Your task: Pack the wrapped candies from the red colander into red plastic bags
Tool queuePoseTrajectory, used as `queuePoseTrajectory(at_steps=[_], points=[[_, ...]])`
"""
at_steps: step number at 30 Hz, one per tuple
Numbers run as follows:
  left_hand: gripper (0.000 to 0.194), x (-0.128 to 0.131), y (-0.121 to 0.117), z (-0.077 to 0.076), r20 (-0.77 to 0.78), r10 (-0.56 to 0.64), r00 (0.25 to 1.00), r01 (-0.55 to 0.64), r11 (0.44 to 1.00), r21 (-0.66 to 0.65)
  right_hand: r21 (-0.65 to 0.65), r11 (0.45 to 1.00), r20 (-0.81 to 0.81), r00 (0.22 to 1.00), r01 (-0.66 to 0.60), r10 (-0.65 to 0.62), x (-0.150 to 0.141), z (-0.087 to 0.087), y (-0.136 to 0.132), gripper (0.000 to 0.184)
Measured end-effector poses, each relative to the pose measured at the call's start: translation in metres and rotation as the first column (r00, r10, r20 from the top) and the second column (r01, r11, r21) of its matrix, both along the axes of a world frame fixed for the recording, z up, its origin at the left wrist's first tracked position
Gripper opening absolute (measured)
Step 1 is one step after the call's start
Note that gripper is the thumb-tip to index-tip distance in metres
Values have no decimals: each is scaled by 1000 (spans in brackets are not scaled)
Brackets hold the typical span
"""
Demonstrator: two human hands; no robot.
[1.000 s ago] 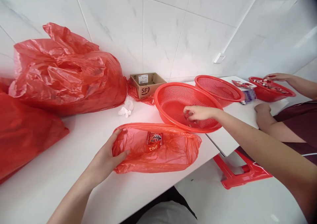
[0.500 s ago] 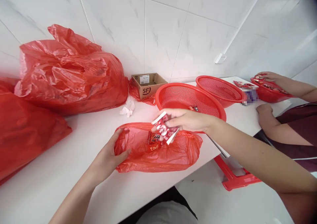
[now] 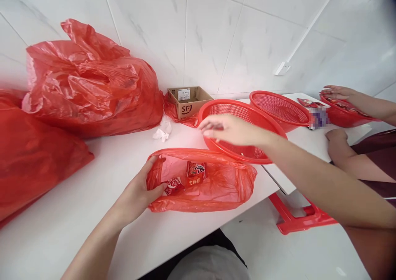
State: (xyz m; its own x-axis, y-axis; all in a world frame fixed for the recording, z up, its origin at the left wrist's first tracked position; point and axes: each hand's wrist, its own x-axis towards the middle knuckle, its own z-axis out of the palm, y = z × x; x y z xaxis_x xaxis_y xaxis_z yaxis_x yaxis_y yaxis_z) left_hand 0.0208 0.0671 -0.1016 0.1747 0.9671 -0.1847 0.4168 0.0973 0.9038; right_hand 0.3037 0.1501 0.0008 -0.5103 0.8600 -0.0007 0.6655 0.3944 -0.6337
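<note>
My left hand (image 3: 138, 194) grips the left rim of a small red plastic bag (image 3: 216, 185) lying open on the white table (image 3: 93, 214). Two red snack packets (image 3: 195, 172) lie inside the bag, one of them close to my left fingers. My right hand (image 3: 227, 129) hovers above the bag's far edge, fingers stretched out and holding nothing. Just behind it stands a red mesh basket (image 3: 247, 115) with small items at its bottom.
Big stuffed red bags (image 3: 89, 86) fill the table's left side. A small cardboard box (image 3: 189, 100) and crumpled white paper (image 3: 162, 131) sit by the wall. A second red basket (image 3: 278, 109) stands further right. Another person's hands (image 3: 337, 92) work at a third basket (image 3: 349, 111). A red stool (image 3: 297, 218) stands below.
My right hand took a red and white packet from the basket, carried it over the bag and let it go. The packet now lies inside the bag and the hand has lifted away, open.
</note>
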Motion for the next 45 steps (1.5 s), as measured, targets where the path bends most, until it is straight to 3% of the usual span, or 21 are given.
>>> queuePoseTrajectory(at_steps=[2,4,5,7,11,15,19,21,23,26,30,33,36,39,41,43,45], points=[[89,-1,-1,0,-20,-33,999,32,999,-32,110,976,206,957,186,-206,37,-2,29,34],[90,-2,-1,0,-44,-62,997,58,996,-69,114,940,515,790,322,-333,78,-14,53,56],[91,-2,-1,-1,-61,-65,996,60,996,-72,73,927,641,695,367,-326,97,-22,61,64],[92,-2,0,-3,-108,-62,992,57,997,-46,7,916,702,650,401,-290,128,-42,70,68],[93,2,2,-9,-235,-50,971,38,998,-55,-94,921,692,690,378,-213,151,-74,70,51],[93,8,3,-16,-307,-60,950,44,997,-59,-181,919,632,757,350,-164,142,-80,70,35],[90,13,2,-19,-398,-109,911,93,994,-58,-248,918,503,851,311,-152,124,-65,68,29],[89,13,2,-19,-394,-115,912,106,993,-45,-267,926,341,925,266,-168,114,-53,60,26],[89,12,2,-18,-358,-101,928,98,995,-26,-307,929,68,978,207,-196,102,-41,49,27],[91,10,2,-13,-244,-56,968,57,998,-5,-391,914,-341,906,106,-251,81,-25,28,29],[95,8,2,-5,-11,-36,999,35,999,-25,-448,892,-581,777,-58,-241,48,-12,0,26],[97,7,1,-3,46,-25,999,25,1000,2,-488,859,-582,791,-153,-190,24,-12,-20,23],[96,6,0,-4,90,-43,995,43,999,-3,-491,848,-497,863,-198,-86,3,-27,-39,18],[94,6,-1,-3,115,-52,992,52,999,5,-254,960,-243,968,-118,55,-14,-49,-58,12],[93,6,-1,-3,115,-55,992,53,998,17,-58,989,16,991,-133,134,-19,-60,-69,13],[93,6,-1,-3,111,-61,992,59,998,18,-24,981,185,964,-192,193,-19,-63,-74,13],[92,6,-1,-3,94,-62,994,60,998,21,-66,979,203,958,-195,204,-15,-59,-75,9]])
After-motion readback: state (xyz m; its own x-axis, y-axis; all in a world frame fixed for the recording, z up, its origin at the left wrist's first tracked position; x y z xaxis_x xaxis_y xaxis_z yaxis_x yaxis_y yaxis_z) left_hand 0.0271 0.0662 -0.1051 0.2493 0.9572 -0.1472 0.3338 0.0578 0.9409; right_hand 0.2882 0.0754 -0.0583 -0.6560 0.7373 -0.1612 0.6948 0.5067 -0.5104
